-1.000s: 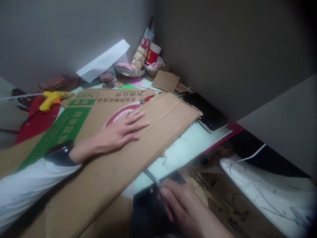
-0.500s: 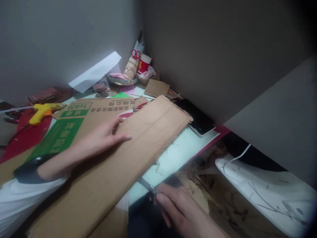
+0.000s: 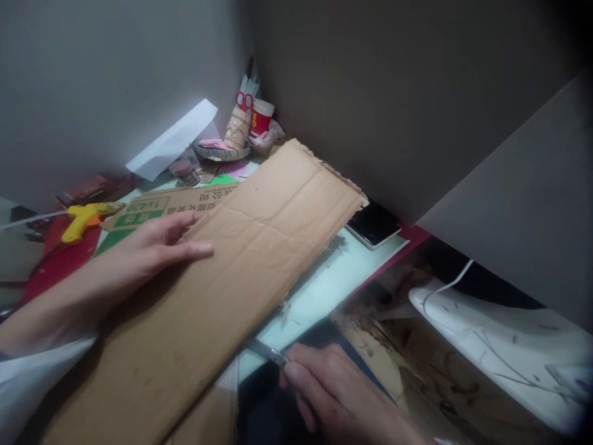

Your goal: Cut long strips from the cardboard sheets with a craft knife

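A long brown cardboard piece (image 3: 259, 241) slants across the table, its far end raised and ragged. My left hand (image 3: 171, 244) grips its left edge, thumb on top and fingers at the far side, partly hidden. In my right hand (image 3: 319, 380) is a utility knife (image 3: 269, 352), its blade pointing left toward the cardboard's near edge. The blade tip meets or passes under that edge; I cannot tell which. Under the piece lies a printed cardboard sheet (image 3: 162, 207) with green blocks, now mostly covered.
A yellow glue gun (image 3: 81, 219) lies at left on red material. At the back stand a holder with red scissors (image 3: 244, 101), a red paper cup (image 3: 262, 117) and folded white paper (image 3: 173, 139). A black phone-like device (image 3: 375, 232) sits right; a white marked object (image 3: 495, 352) lies beyond.
The cardboard piece's far end has risen and covers more of the printed sheet and the dark device. My left hand has shifted left with its edge. The knife has moved slightly left.
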The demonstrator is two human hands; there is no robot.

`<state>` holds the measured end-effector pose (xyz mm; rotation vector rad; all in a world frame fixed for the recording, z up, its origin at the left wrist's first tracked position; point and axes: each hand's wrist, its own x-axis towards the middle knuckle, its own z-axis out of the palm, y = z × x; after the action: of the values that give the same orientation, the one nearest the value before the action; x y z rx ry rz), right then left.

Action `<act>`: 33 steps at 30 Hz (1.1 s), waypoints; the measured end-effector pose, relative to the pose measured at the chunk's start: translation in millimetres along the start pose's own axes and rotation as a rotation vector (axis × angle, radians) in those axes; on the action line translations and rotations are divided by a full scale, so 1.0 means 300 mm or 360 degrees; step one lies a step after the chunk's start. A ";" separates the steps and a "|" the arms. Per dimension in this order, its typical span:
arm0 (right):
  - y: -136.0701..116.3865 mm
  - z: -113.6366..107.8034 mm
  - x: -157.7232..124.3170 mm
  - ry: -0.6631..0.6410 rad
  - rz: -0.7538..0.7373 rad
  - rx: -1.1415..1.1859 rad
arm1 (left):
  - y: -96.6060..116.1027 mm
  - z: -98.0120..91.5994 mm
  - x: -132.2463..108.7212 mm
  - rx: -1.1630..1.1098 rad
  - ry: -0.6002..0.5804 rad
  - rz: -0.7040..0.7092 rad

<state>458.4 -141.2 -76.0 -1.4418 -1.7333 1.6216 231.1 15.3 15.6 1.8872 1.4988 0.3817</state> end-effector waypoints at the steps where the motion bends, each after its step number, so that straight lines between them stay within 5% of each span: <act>1: 0.001 0.000 -0.001 -0.0012 -0.0014 0.0038 | 0.012 -0.004 -0.010 -0.0170 -0.0039 -0.0096; 6: -0.009 -0.003 0.000 -0.0062 -0.0083 0.0236 | 0.023 -0.017 -0.047 -0.0354 0.0025 -0.0165; 17: -0.109 -0.008 0.038 0.0050 -0.0090 -0.0308 | 0.028 0.007 -0.033 -0.0548 0.0039 -0.0087; 25: -0.072 -0.005 0.036 -0.0079 -0.0027 -0.0310 | -0.120 0.132 0.071 -0.0834 -0.0326 -0.0119; 33: -0.066 0.040 0.053 -0.0090 0.0122 -0.0449 | -0.161 0.155 0.085 -0.0986 -0.0228 -0.0100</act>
<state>433.9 -130.6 -67.3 -1.6192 -2.0282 1.5147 231.2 28.7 -54.8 1.3428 1.1652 0.5895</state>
